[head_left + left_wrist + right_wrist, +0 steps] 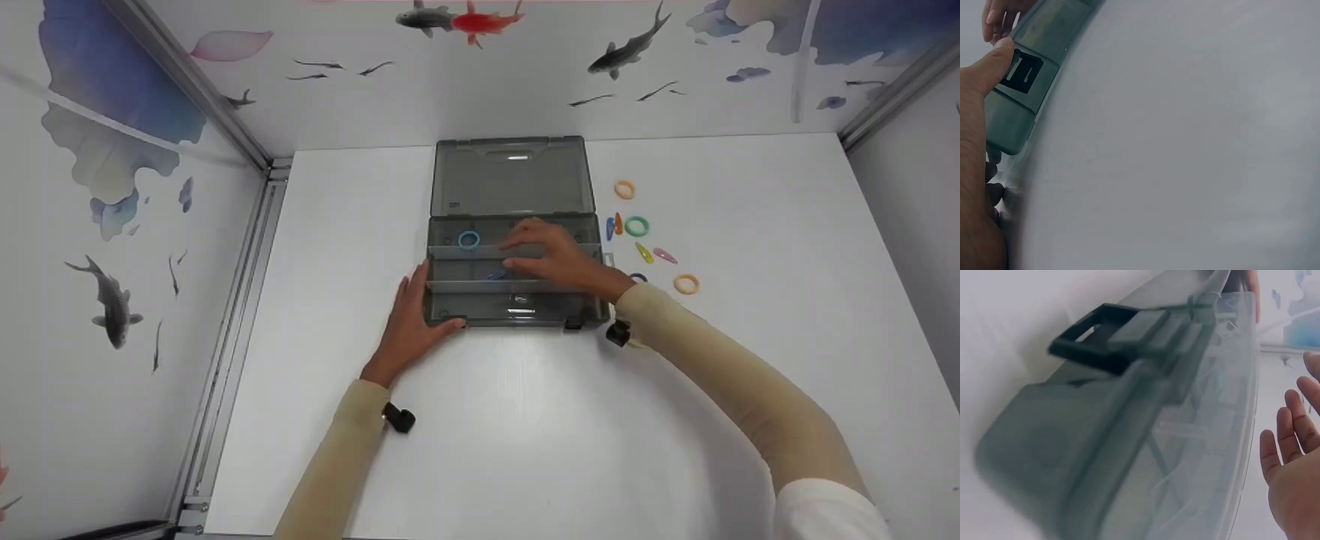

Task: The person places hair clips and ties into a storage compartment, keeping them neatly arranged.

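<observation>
- Clear grey box (pixel 480 306): open on the white table (pixel 510 420), lid (pixel 517 184) tipped back, two dividers (pixel 461 287) making three long rows.
- Inside, a blue clip (pixel 495 275) lies in the middle row; a light-blue ring (pixel 460 240) is in the back row.
- Right hand (pixel 551 256): above these rows, thumb and fingers spread, apparently holding nothing; I cannot tell whether it touches the clip. Lifting straight up should avoid knocking the dividers.
- Left hand (pixel 409 319): fingers stretched along the box's left side, thumb at its front edge. Light, even pressure should stop sliding.
- A dark blue ring (pixel 638 277) is partly hidden by the right wrist; a raised forearm should clear it.
</observation>
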`<move>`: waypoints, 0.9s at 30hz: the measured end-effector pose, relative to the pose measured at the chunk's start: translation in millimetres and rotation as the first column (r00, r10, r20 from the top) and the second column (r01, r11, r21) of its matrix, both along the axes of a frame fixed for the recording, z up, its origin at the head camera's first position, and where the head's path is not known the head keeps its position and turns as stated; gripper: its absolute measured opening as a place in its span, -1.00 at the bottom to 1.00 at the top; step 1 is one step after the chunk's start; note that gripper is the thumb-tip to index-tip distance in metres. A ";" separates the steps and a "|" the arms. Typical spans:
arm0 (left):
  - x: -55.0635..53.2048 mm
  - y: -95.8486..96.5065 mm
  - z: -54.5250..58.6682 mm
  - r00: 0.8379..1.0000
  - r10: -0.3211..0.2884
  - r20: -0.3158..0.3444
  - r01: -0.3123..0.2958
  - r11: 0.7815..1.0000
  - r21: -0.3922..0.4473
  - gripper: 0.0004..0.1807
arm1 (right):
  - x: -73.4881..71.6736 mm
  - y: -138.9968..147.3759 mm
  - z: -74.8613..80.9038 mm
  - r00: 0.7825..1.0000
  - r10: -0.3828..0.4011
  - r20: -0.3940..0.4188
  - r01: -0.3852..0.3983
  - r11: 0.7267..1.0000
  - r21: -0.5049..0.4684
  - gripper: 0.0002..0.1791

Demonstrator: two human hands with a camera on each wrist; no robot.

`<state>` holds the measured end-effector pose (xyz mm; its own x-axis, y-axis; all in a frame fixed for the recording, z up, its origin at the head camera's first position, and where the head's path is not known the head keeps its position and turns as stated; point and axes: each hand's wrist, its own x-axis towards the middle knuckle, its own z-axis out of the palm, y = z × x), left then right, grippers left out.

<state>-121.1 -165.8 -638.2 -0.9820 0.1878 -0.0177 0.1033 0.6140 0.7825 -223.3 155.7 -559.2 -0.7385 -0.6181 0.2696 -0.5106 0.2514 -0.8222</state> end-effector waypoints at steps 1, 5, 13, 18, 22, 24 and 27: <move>-0.2 -0.1 -0.2 1.000 0.000 -0.001 0.000 1.000 -0.005 0.38 | 1.2 3.4 0.0 1.000 -0.008 0.023 0.008 1.000 -0.013 -0.73; -0.1 -0.3 -0.3 1.000 -0.005 -0.007 0.005 1.000 -0.017 0.37 | 8.1 17.0 -1.0 0.991 -0.054 0.122 0.058 0.998 -0.034 -0.71; 0.4 0.3 2.5 1.000 -0.006 -0.011 0.006 1.000 -0.025 0.36 | 30.3 41.5 12.5 0.980 -0.139 0.139 0.147 0.988 -0.051 -0.70; 0.5 0.3 3.8 1.000 -0.001 -0.004 0.001 1.000 -0.022 0.36 | 42.1 59.2 23.9 0.976 -0.181 0.118 0.189 0.979 -0.069 -0.70; -0.1 0.9 2.7 1.000 -0.003 -0.014 0.002 1.000 -0.021 0.35 | 46.7 77.6 21.5 0.966 -0.231 0.119 0.242 0.967 -0.083 -0.68; 0.0 1.2 2.3 1.000 -0.002 -0.017 0.001 1.000 -0.020 0.36 | 48.6 87.5 19.1 0.959 -0.251 0.131 0.265 0.960 -0.095 -0.67; 0.4 1.2 1.2 1.000 0.002 -0.017 -0.002 1.000 -0.023 0.36 | 50.7 102.0 15.0 0.947 -0.277 0.160 0.296 0.949 -0.111 -0.66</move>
